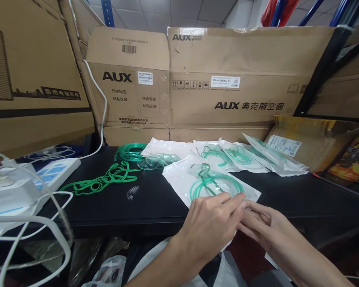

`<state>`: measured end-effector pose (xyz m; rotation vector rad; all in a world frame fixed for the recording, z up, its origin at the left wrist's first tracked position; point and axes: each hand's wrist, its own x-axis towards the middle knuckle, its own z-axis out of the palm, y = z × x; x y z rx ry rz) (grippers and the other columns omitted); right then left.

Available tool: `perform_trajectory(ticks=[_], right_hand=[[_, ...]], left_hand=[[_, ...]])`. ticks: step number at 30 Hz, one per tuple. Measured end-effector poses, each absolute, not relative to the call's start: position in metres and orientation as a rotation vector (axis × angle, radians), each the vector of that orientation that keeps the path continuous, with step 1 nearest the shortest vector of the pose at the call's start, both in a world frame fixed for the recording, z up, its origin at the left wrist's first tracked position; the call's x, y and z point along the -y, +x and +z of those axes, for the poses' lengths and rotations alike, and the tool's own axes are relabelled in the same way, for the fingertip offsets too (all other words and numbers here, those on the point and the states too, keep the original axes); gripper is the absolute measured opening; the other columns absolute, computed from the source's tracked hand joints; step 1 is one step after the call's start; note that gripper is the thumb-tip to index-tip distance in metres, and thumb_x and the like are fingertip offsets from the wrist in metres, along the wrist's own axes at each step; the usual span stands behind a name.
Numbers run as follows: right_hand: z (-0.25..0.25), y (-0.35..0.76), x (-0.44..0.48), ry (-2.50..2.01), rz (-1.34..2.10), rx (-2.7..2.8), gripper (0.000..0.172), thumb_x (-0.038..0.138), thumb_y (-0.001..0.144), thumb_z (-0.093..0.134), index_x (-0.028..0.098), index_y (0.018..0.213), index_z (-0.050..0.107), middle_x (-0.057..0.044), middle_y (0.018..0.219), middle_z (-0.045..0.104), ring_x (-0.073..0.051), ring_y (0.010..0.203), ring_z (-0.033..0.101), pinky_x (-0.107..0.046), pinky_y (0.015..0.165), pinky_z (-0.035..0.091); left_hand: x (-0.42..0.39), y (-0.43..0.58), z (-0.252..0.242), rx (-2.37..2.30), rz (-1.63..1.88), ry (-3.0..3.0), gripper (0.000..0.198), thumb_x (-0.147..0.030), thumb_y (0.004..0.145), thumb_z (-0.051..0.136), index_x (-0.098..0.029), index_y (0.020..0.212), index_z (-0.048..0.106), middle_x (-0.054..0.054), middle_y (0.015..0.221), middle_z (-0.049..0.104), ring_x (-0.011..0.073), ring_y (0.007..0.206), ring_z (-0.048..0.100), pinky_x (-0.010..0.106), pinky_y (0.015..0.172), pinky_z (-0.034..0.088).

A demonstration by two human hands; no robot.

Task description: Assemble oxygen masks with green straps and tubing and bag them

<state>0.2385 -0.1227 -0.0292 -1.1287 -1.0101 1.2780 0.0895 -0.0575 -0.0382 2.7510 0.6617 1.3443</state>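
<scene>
A clear-fronted white pouch (pixel 179 175) lies on the black table and overhangs its front edge. Inside it are a coil of green tubing (pixel 194 193) and a clear mask with a green strap. My left hand (pixel 209 223) is closed on the pouch's near edge. Touching it, my right hand (pixel 265 223) is closed at the pouch's near right corner; its fingertips are partly hidden. To the left lie a loose coil of green tubing (pixel 131 153), several clear masks (pixel 160 160), a bundle of green elastic straps (pixel 107 178) and several thin metal strips (pixel 133 193).
Behind, more filled pouches (pixel 239 155) overlap along the back. Large cardboard boxes (pixel 227 95) wall off the rear, and another box (pixel 32 71) stands at left. A white power strip (pixel 60 169) with looping cables occupies the left end. At right sits a taped carton (pixel 299 131).
</scene>
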Motion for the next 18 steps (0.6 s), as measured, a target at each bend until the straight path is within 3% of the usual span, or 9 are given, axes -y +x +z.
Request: perform_trajectory(ticks=[7, 11, 15, 18], right_hand=[[-0.03, 0.238, 0.114, -1.289, 1.053, 1.283, 0.012, 0.027, 0.084, 0.066, 0.017, 0.079, 0.068, -0.005, 0.08, 0.069, -0.022, 0.079, 0.063, -0.031, 0.068, 0.053], [-0.029, 0.239, 0.106, -1.283, 1.077, 1.298, 0.014, 0.025, 0.08, 0.066, 0.018, 0.068, 0.067, -0.005, 0.071, 0.067, -0.02, 0.069, 0.062, -0.03, 0.06, 0.05], [-0.034, 0.246, 0.108, -1.23, 1.153, 1.31, 0.014, 0.028, 0.075, 0.072, 0.016, 0.068, 0.071, -0.006, 0.075, 0.072, -0.023, 0.074, 0.067, -0.032, 0.068, 0.055], [-0.041, 0.271, 0.128, -1.287, 1.356, 1.304, 0.02, 0.032, 0.081, 0.074, 0.014, 0.072, 0.073, -0.008, 0.074, 0.075, -0.023, 0.075, 0.073, -0.03, 0.069, 0.058]], left_hand=[[0.066, 0.105, -0.038, -0.503, 1.376, 2.688, 0.034, -0.026, 0.105, 0.043, -0.017, 0.12, 0.072, 0.006, 0.099, 0.078, 0.0168, 0.087, 0.075, 0.027, 0.078, 0.063], [0.067, 0.105, -0.039, -0.489, 1.351, 2.653, 0.033, -0.027, 0.105, 0.045, -0.019, 0.118, 0.073, 0.004, 0.101, 0.079, 0.0172, 0.088, 0.075, 0.027, 0.079, 0.062], [0.07, 0.096, -0.04, -0.586, 1.245, 2.653, 0.032, -0.042, 0.1, 0.056, -0.027, 0.123, 0.071, -0.001, 0.098, 0.078, 0.0158, 0.079, 0.074, 0.024, 0.065, 0.057], [0.073, 0.086, -0.042, -0.647, 1.084, 2.724, 0.045, -0.06, 0.091, 0.061, -0.027, 0.12, 0.07, -0.001, 0.087, 0.074, 0.0173, 0.072, 0.07, 0.025, 0.059, 0.051]])
